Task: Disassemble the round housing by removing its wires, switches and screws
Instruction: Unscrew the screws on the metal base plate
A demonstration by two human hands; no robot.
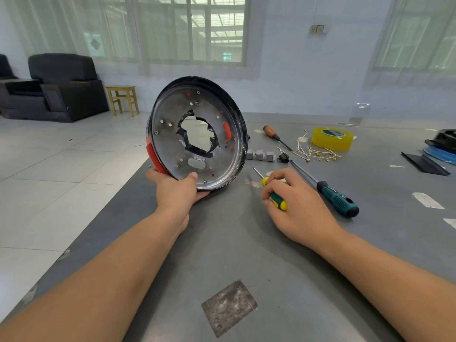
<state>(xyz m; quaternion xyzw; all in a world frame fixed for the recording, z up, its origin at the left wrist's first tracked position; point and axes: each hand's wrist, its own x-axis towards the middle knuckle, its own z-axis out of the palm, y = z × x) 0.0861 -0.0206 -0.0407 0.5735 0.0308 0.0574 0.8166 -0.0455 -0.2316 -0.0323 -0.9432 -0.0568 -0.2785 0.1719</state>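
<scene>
The round housing (170,134), a black rimmed dish with a grey metal face, a ragged taped centre hole and red parts, stands tilted on its edge on the grey table (246,255). My left hand (176,188) grips its lower rim, thumb on the face. Several screws (156,132) show in the face. My right hand (293,201) holds a small green and yellow screwdriver (274,193) lying on the table to the housing's right. Three grey switches (260,155) and a heap of white wires (315,151) lie behind.
A larger teal-handled screwdriver (333,193) lies right of my right hand, an orange-handled one (274,133) further back. A yellow tape roll (332,138) and black and blue items (439,149) sit at the far right. The table's left edge runs past the housing; armchair (61,87) and stool (123,98) stand beyond.
</scene>
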